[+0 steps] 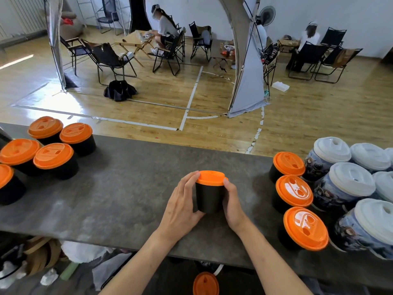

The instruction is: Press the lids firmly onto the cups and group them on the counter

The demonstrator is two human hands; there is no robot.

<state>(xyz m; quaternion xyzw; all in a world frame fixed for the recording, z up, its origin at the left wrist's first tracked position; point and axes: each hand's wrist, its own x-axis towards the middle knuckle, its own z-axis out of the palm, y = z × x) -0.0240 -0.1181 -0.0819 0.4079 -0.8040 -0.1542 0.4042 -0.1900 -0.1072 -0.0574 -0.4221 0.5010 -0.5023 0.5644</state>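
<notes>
The left hand [182, 206] wraps the near-left side of a black cup [209, 198], fingertips reaching up to its orange lid [211, 177]. The right hand [232, 204] grips the cup's right side, thumb at the lid's rim. The cup stands upright on the grey counter [131, 184], roughly at its middle. Well left of the cup sit 5 black cups with orange lids [53, 155], clustered together. Right of the cup stand 3 more orange-lidded cups [294, 193] in a row, and just beyond them a group of patterned cups with white lids [352, 182].
</notes>
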